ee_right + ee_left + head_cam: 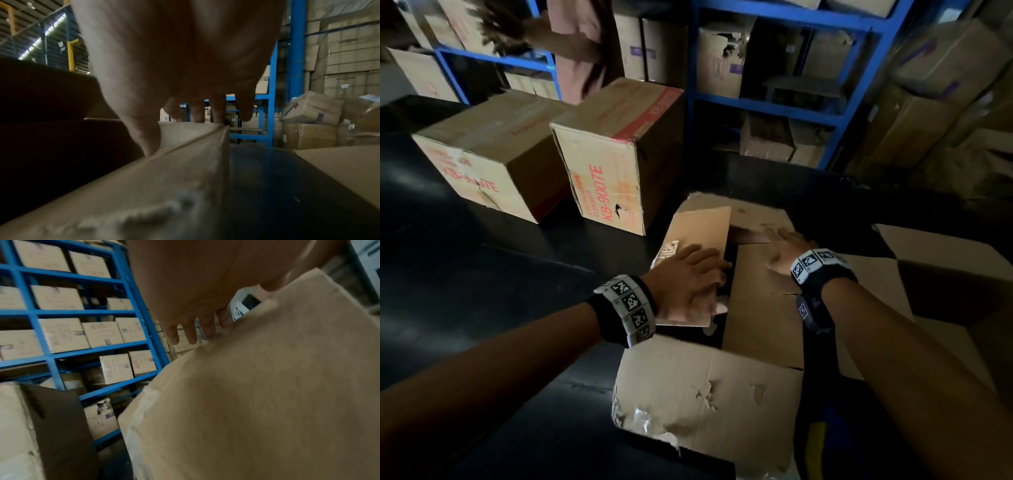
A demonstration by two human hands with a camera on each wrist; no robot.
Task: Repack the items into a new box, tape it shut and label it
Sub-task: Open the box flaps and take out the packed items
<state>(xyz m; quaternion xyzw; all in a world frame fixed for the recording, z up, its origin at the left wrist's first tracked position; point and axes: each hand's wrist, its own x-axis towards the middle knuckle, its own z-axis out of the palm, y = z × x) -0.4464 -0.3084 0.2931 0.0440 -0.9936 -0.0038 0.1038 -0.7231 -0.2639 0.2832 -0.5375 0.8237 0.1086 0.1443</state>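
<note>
Head view: an open cardboard box (756, 315) sits on a dark table (482, 260) in the lower middle of the frame, its near flap (709, 387) torn and hanging toward the camera. The left hand (688, 284) lies flat, fingers stretched out, on the left flap (698, 229). The right hand (787, 253) is blurred; it lies spread on the right flap (760, 308), fingers straight. Two closed boxes with red print (606, 161) stand at the upper left, with blue shelves (774, 102) of cartons behind them.

Left wrist view: the left hand's fingers (191, 332) reach straight over the edge of a flap (267, 386) that fills the right of the frame; shelves (82, 311) are on the left.

Right wrist view: the right hand's fingers (197, 113) are extended, their tips on the far edge of a flap (164, 178) in the centre.
</note>
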